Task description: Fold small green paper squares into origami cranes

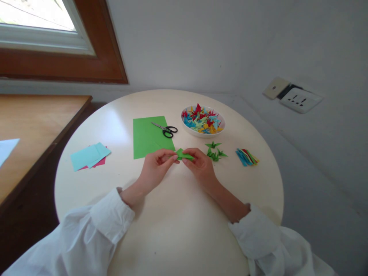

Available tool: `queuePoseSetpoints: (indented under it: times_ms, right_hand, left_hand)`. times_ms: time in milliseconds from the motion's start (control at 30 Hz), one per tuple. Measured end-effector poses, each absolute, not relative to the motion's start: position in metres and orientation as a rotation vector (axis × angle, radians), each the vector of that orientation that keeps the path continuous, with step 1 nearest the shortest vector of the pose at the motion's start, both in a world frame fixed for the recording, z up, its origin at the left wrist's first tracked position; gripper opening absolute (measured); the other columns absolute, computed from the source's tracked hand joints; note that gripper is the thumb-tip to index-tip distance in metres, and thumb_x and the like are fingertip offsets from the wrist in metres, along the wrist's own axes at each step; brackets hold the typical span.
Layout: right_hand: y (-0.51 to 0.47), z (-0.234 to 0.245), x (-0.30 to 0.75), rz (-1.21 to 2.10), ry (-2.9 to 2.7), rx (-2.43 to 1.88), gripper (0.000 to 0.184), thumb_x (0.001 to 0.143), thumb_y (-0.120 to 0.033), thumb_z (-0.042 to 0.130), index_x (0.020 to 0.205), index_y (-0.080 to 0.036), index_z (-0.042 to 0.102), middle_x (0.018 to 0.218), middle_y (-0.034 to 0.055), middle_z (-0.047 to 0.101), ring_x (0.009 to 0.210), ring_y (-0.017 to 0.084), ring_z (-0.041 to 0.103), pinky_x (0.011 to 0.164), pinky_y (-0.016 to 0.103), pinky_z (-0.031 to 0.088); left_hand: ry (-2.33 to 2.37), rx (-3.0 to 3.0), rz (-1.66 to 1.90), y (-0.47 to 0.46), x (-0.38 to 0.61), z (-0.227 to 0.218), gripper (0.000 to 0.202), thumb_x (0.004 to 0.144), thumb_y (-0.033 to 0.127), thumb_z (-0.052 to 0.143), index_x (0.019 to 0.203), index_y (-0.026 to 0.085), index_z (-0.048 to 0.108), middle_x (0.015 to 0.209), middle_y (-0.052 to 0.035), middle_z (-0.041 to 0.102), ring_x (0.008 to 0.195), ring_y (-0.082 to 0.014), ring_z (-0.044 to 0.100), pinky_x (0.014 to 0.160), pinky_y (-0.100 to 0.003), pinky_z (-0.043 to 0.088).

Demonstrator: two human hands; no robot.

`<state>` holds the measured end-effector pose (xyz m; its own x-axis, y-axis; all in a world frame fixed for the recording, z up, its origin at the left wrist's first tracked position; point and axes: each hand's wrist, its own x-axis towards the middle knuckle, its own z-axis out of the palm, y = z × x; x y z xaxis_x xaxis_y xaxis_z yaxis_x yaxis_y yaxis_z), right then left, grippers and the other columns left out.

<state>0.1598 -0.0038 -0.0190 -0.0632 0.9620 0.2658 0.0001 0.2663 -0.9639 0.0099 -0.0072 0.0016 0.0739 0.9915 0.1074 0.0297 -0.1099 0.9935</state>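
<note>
Right of the bowl (198, 133), we can pass over bare worktop (238, 130); scissors (166, 129) lie in our way at its left, green paper cranes (214, 156) in front.

Folded green piece (184, 154) mid-frame is paper, pretty matt, same as the flat green sheet (149, 140). Scissors (165, 128) look like metal blades with black plastic handles. Worktop (178, 218) is smooth, kinda glossy left of centre. Sleeves (112, 216) are matt, creased cloth; upper-left window frame (105, 50) looks like smooth wood.
</note>
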Motion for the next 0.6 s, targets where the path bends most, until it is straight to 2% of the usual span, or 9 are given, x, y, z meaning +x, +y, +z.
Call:
queuePoseSetpoints:
  times_ms: [133, 400, 600]
  right_hand:
    - [-0.0034, -0.017, 0.1604, 1.035, -1.373, -0.975, 0.012, 0.068, -0.03, 0.064, 0.075, -0.021, 0.061, 0.077, 0.0009, 0.064, 0.077, 0.015, 0.06, 0.072, 0.03, 0.049]
    - [-0.0052, -0.0136, 0.1608, 1.038, -1.433, -0.981, 0.014, 0.072, -0.034, 0.064, 0.073, -0.02, 0.061, 0.073, 0.0016, 0.064, 0.072, 0.015, 0.06, 0.069, 0.031, 0.05]
    - [-0.0046, -0.0171, 0.1604, 0.931, -1.403, -1.011, 0.01, 0.072, -0.029, 0.061, 0.073, -0.019, 0.058, 0.071, 0.0014, 0.062, 0.069, 0.014, 0.058, 0.067, 0.029, 0.049]
  left_hand:
    - [1.102, 1.382, 1.208, -0.0074, 0.0089, -0.0021, 0.029, 0.066, 0.041, 0.07, 0.076, 0.015, 0.064, 0.067, -0.0052, 0.071, 0.065, -0.0177, 0.067, 0.062, -0.027, 0.052]
    - [1.08, 1.505, 1.173, -0.0085, 0.0084, -0.0066, 0.019, 0.073, 0.034, 0.065, 0.076, 0.015, 0.066, 0.069, -0.0052, 0.071, 0.063, -0.0149, 0.064, 0.061, -0.024, 0.049]
    - [1.104, 1.368, 1.149, -0.0079, 0.0102, -0.0006, 0.021, 0.068, 0.034, 0.069, 0.072, 0.014, 0.065, 0.065, -0.0052, 0.071, 0.061, -0.0159, 0.065, 0.059, -0.025, 0.049]
